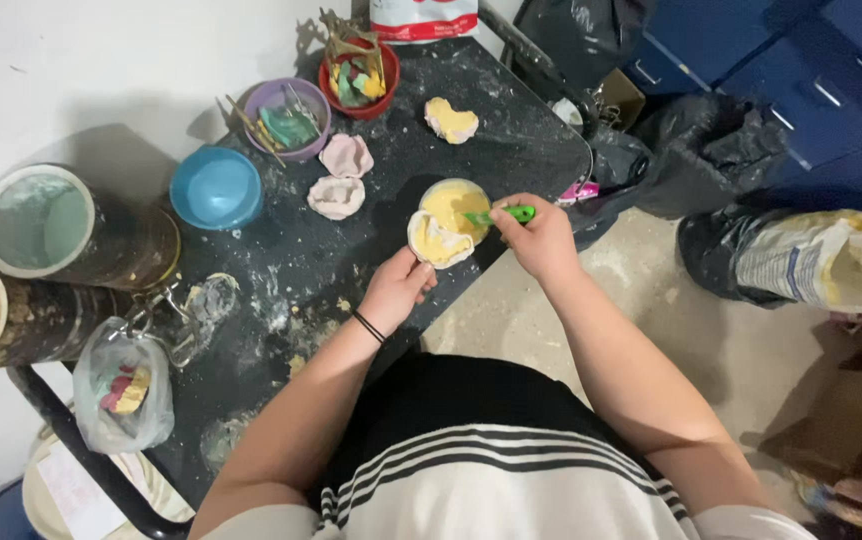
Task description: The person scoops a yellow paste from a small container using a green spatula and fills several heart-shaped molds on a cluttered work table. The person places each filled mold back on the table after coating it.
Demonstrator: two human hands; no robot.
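Note:
My left hand (396, 288) holds a cream-coloured mould (438, 241) filled with yellow paste, just above the dark table (281, 260). My right hand (541, 238) grips a green-handled spatula (503, 214) whose tip dips into a small bowl of yellow paste (454, 202) right behind the mould. A black band circles my left wrist.
Two pinkish moulds (341, 175) and a yellow one (450, 120) lie further back. A blue bowl (215, 188), a purple bowl (289, 118) and a red bowl (359, 75) with tools stand at the left rear. Two large tins (36, 225) sit at the left; black bags and a sack (811, 265) stand on the floor at the right.

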